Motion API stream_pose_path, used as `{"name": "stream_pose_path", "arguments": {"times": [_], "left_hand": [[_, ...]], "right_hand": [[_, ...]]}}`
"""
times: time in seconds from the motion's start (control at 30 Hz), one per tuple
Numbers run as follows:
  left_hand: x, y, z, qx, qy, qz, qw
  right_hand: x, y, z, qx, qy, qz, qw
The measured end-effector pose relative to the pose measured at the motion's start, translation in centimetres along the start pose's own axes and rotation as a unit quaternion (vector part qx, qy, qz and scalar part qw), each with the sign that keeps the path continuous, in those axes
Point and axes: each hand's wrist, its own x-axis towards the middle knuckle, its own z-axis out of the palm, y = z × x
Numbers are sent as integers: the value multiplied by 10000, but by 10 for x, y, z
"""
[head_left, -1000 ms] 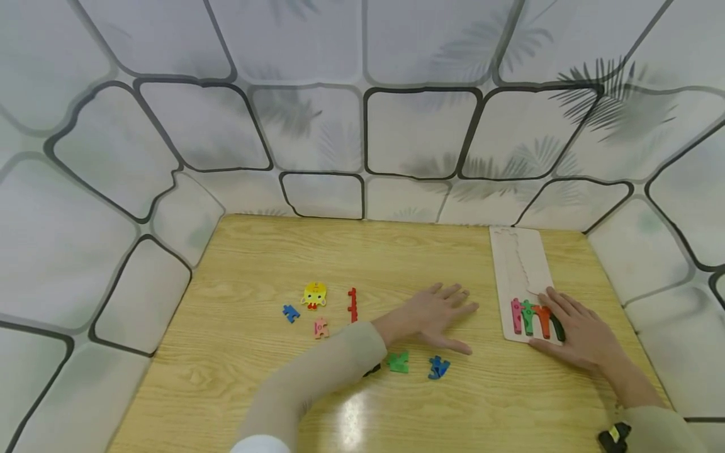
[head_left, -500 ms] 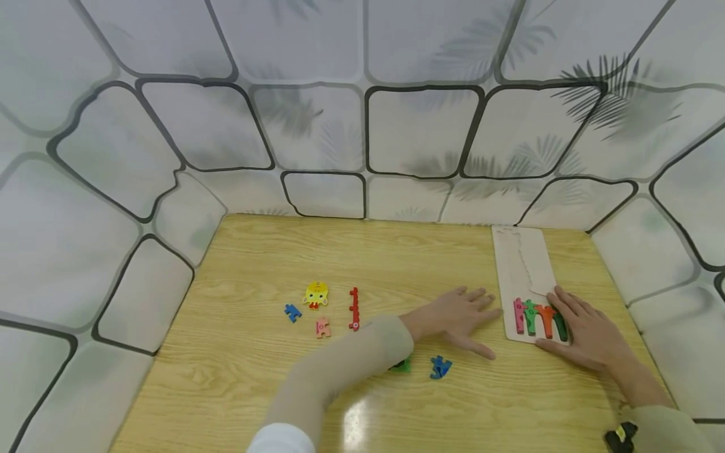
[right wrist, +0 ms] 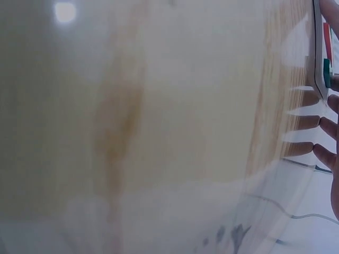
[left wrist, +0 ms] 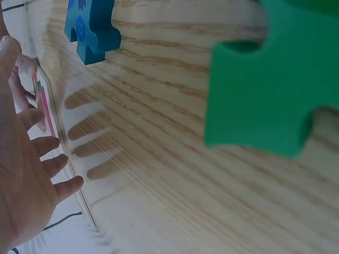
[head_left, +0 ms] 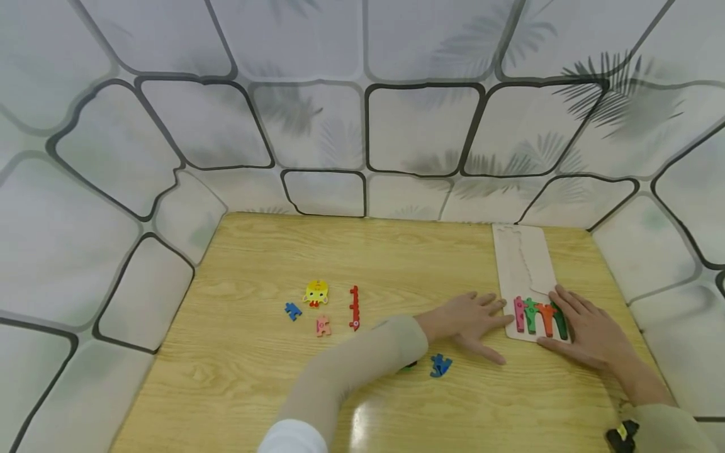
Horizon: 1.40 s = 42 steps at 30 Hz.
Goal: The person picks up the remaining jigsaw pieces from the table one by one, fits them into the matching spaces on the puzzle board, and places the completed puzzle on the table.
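Our left grip (head_left: 467, 321) is spread wide and our right grip (head_left: 591, 333) straight-fingered, neither clasping anything, so at the puzzle board (head_left: 523, 277), frame right, we should press edges evenly without nudging the coloured pieces (head_left: 547, 319).

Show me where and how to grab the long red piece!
Try pinching the red piece near its middle, across its two long sides, coming down from above. It lies flat, long and narrow. Knobs stick out along its left edge, so a fingertip might fit between two; the pink piece lies apart from it.
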Motion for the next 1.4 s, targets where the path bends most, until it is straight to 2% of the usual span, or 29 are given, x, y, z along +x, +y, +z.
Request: {"name": "stream_pose_path", "arguments": {"times": [0.23,0.53,1.4], "left_hand": [[5,1,2,90,7,69,9999],[4,0,5,142,-22,49,9999],[-15,-7,4,219,-86,30,9997]], "right_hand": [[-1,-1,-2,39,-44,35,10000],[0,-3,0,39,-32,72,10000],[8,-22,3,130,262,-159,9994]]}}
